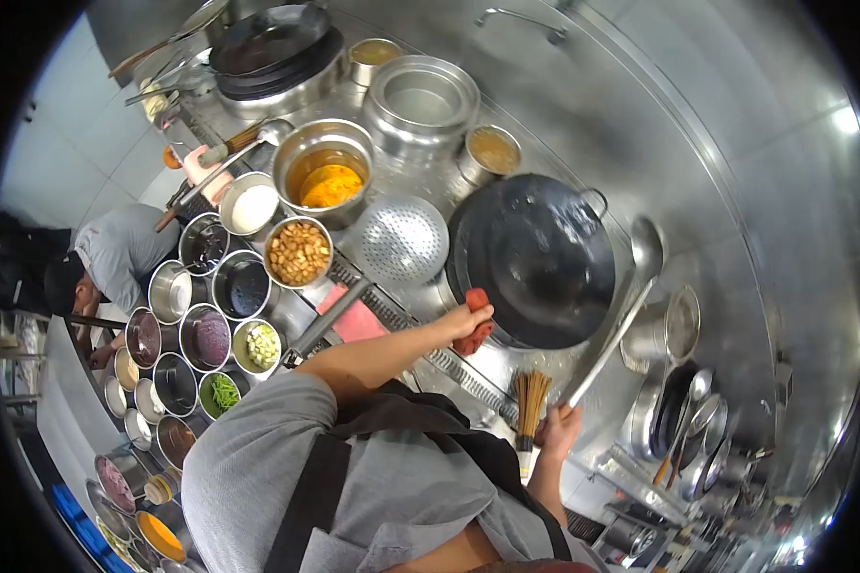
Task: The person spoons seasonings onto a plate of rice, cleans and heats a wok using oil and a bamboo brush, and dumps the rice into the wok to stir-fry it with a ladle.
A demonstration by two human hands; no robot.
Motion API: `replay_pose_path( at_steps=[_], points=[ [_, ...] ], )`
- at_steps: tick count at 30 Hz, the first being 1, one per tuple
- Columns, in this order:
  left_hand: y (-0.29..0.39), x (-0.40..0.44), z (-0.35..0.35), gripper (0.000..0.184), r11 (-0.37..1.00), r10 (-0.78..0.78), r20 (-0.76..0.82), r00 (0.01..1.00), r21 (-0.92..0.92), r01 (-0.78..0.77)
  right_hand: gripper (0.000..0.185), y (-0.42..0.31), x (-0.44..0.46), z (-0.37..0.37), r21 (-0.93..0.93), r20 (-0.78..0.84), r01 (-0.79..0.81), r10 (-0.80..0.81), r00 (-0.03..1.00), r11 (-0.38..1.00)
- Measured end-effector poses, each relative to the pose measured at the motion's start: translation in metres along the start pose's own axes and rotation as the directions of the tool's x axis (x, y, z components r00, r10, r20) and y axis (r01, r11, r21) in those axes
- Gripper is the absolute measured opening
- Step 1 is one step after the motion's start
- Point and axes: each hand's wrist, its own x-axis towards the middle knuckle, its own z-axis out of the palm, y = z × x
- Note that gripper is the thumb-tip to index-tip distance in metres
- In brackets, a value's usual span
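Note:
A large black wok (535, 258) sits on the range, its inside dark and glossy, with a loop handle on its far rim. At the wok's near left edge, my left hand (475, 313) is closed around a folded red cloth (472, 336) pressed against the rim. Whether a handle lies under the cloth is hidden. My right hand (558, 430) grips the lower end of a long-handled ladle (610, 344). The ladle's bowl is right of the wok, outside it. A bamboo brush (530, 401) stands just left of my right hand.
A perforated strainer (401, 241) lies left of the wok, near a pot of orange liquid (325, 177) and a pot of browned cubes (298, 252). Several ingredient pots fill the left counter. Another person (124, 250) bends at far left. A metal pot (664, 325) stands at right.

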Motion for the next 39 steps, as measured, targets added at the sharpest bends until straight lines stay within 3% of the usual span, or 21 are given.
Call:
replay_pose_path(
  at_steps=[1,2,3,4,6,7,8,9,10,12,13,15,16,18,19,21,26,31,35,37,39],
  points=[
    [-0.001,-0.003,-0.013,0.039,0.995,0.041,0.008,0.999,0.085,-0.041,0.015,-0.021,0.022,0.02,0.033,0.072,0.01,-0.013,0.997,0.999],
    [-0.007,-0.006,-0.029,0.037,0.996,0.047,0.003,0.999,0.082,-0.047,0.013,-0.015,0.06,0.042,0.052,0.128,0.219,-0.224,0.966,0.974],
    [-0.017,-0.01,-0.047,0.037,0.995,0.055,-0.002,0.998,0.08,-0.055,0.014,-0.082,0.063,0.067,0.039,0.229,0.154,-0.159,0.96,0.987],
    [-0.032,-0.012,-0.071,0.037,0.995,0.063,-0.017,0.998,0.073,-0.061,0.015,-0.111,0.086,0.092,-0.058,0.283,0.238,-0.212,0.935,0.97],
    [-0.061,-0.022,-0.121,0.044,0.925,0.089,-0.065,0.994,0.375,-0.059,0.032,-0.171,0.12,0.147,-0.184,0.36,0.34,-0.259,0.896,0.922],
    [-0.058,-0.041,-0.135,0.044,0.927,0.091,-0.084,0.992,0.372,-0.054,0.04,-0.189,0.141,0.178,-0.194,0.41,0.422,-0.318,0.855,0.885],
    [-0.042,-0.07,-0.142,0.046,0.92,0.157,-0.197,0.968,0.386,-0.071,0.042,-0.172,0.19,0.215,-0.312,0.446,0.69,-0.541,0.713,0.653],
    [-0.028,-0.094,-0.148,0.05,0.913,0.222,-0.308,0.925,0.399,-0.087,0.043,-0.195,0.199,0.246,-0.361,0.48,0.781,-0.616,0.624,0.51],
    [-0.023,-0.112,-0.158,0.05,0.916,0.225,-0.328,0.917,0.393,-0.084,0.041,-0.205,0.214,0.279,-0.326,0.417,0.928,-0.854,0.311,0.178],
    [-0.017,-0.142,-0.173,0.055,0.986,0.039,-0.344,0.938,0.165,0.019,0.025,-0.232,0.221,0.338,-0.457,0.581,0.761,-0.493,0.647,0.46],
    [-0.011,-0.158,-0.175,0.055,0.988,0.038,-0.365,0.93,0.153,0.02,0.025,-0.247,0.215,0.362,-0.441,0.598,0.774,-0.495,0.631,0.454],
    [-0.004,-0.185,-0.179,0.057,0.993,-0.012,-0.444,0.896,0.102,0.063,0.019,-0.276,0.197,0.396,-0.383,0.64,0.357,-0.034,0.768,0.852],
    [-0.034,-0.183,-0.189,0.06,0.983,0.1,-0.466,0.879,0.183,-0.015,0.019,-0.276,0.198,0.41,-0.374,0.653,0.37,-0.042,0.756,0.85],
    [-0.035,-0.199,-0.189,0.061,0.977,0.097,-0.51,0.855,0.211,0.015,0.014,-0.27,0.207,0.433,0.009,0.779,-0.106,0.059,0.624,0.994],
    [-0.035,-0.205,-0.188,0.063,0.969,0.091,-0.537,0.838,0.241,0.049,0.014,-0.273,0.201,0.435,0.016,0.786,-0.097,0.048,0.616,0.995],
    [-0.042,-0.209,-0.19,0.067,0.955,0.082,-0.55,0.831,0.281,0.091,0.011,-0.271,0.188,0.429,0.262,0.769,-0.402,0.061,0.636,0.877],
    [-0.028,-0.221,-0.176,0.056,0.929,0.124,-0.611,0.782,0.35,0.125,0.012,-0.265,0.168,0.382,0.402,0.82,-0.506,-0.054,0.57,0.763],
    [-0.043,-0.234,-0.168,0.066,0.943,0.137,-0.581,0.803,0.325,0.074,0.015,-0.236,0.134,0.273,0.452,0.786,-0.403,-0.141,0.602,0.796],
    [-0.064,-0.261,-0.152,0.062,0.745,0.142,-0.543,0.827,0.609,0.272,0.024,-0.21,0.092,0.15,0.446,0.816,-0.375,-0.197,0.543,0.813],
    [-0.056,-0.283,-0.128,0.055,0.73,-0.117,-0.552,0.826,0.516,0.448,0.029,-0.189,0.076,0.096,0.405,0.808,-0.331,-0.165,0.565,0.852],
    [-0.111,-0.294,-0.138,0.049,0.525,-0.083,-0.568,0.819,0.673,0.521,0.032,-0.172,0.058,0.046,0.357,0.815,-0.342,-0.111,0.568,0.869]
  ],
)
